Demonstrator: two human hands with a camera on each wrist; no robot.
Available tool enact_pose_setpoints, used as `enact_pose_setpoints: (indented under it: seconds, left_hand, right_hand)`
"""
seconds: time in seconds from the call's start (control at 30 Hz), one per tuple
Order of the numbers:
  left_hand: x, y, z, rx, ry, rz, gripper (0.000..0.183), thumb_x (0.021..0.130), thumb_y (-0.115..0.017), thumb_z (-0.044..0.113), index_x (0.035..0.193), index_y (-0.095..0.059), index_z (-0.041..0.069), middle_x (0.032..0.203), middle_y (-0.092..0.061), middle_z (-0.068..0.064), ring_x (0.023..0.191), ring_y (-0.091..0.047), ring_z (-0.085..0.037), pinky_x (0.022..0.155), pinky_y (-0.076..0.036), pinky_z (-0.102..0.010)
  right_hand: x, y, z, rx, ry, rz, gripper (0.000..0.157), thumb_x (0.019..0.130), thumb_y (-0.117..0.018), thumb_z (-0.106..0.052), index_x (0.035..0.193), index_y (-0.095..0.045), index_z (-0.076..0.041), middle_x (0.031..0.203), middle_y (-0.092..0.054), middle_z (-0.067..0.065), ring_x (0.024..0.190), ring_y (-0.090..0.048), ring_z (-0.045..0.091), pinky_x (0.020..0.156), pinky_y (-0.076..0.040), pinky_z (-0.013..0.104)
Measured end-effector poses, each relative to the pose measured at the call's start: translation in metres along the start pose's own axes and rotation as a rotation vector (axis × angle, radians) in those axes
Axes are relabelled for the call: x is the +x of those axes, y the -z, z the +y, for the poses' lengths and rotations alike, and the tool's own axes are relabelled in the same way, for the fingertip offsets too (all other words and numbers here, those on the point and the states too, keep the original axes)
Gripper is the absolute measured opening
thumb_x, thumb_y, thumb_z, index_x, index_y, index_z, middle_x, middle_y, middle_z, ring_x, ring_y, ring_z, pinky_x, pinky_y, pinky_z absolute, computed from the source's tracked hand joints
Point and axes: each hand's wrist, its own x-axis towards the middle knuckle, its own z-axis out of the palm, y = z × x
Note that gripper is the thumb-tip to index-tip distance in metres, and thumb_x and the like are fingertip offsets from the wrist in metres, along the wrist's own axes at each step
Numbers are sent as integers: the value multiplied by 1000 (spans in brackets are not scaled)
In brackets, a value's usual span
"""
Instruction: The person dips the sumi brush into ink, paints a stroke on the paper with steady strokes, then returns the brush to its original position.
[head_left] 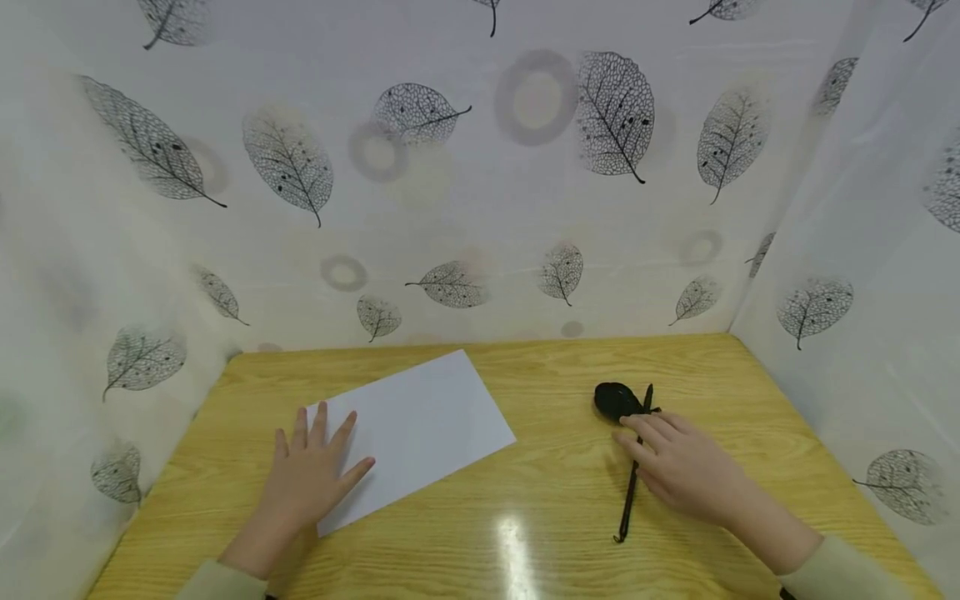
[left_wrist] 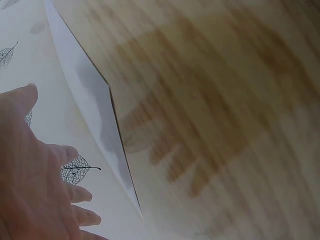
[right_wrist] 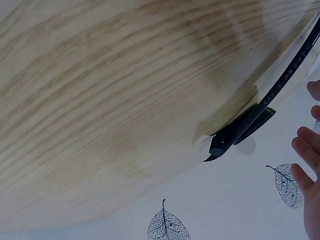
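My left hand [head_left: 307,479], fingers spread, is over the left edge of a white sheet of paper [head_left: 427,429]. The left wrist view shows the palm side of that hand [left_wrist: 30,170] with a gap between it and the paper [left_wrist: 95,105]. On the right, a black writing brush [head_left: 630,500] with a small loop at its lower end leans on a black oval ink dish [head_left: 617,401]. Above the brush is my right hand [head_left: 693,471], its fingers loosely bent. In the right wrist view those fingers look apart from the brush [right_wrist: 285,77], whose handle bears small printed characters.
A yellow wood-grain table [head_left: 525,492] lies beneath everything, glossy enough to reflect light. White curtains [head_left: 480,208] printed with leaves and rings hang behind it and along both sides. Bare tabletop separates the paper from the ink dish.
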Motion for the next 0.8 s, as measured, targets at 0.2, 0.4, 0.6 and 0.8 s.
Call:
enact_pose_setpoints:
  seconds: [0.2, 0.4, 0.6, 0.8]
  left_hand:
    - [1, -3, 0, 13, -5, -26, 79, 102, -58, 63, 160, -48, 11, 165, -28, -40, 152, -24, -66, 117, -22, -85]
    - [1, -6, -1, 7, -4, -57, 78, 102, -58, 62, 159, -48, 9, 164, -29, -42, 151, -26, -66, 117, -23, -85]
    - [1, -9, -4, 3, -8, -90, 78, 102, -58, 61, 158, -50, 8, 163, -30, -43, 150, -27, -67, 116, -23, -85]
    - [2, -10, -8, -2, -17, -139, 83, 99, -62, 62, 159, -48, 6, 163, -30, -44, 150, -26, -68, 116, -23, -85]
  right_hand:
    - [-1, -10, -5, -7, 31, 45, 65, 114, -9, -27, 123, -71, -11, 121, -74, 14, 105, -72, 31, 91, -60, 48]
    - [-2, -18, -9, -25, 84, 55, 40, 106, -34, -7, 116, -72, -11, 116, -75, 10, 104, -71, 27, 91, -60, 47]
    - [-1, -18, -10, -29, 118, 73, 31, 87, -51, -7, 109, -72, -12, 108, -72, 6, 98, -69, 23, 89, -59, 45]
    - [-1, -18, -9, -64, 150, 16, 27, 83, -62, -7, 106, -72, -14, 106, -71, 3, 96, -68, 22, 91, -58, 44]
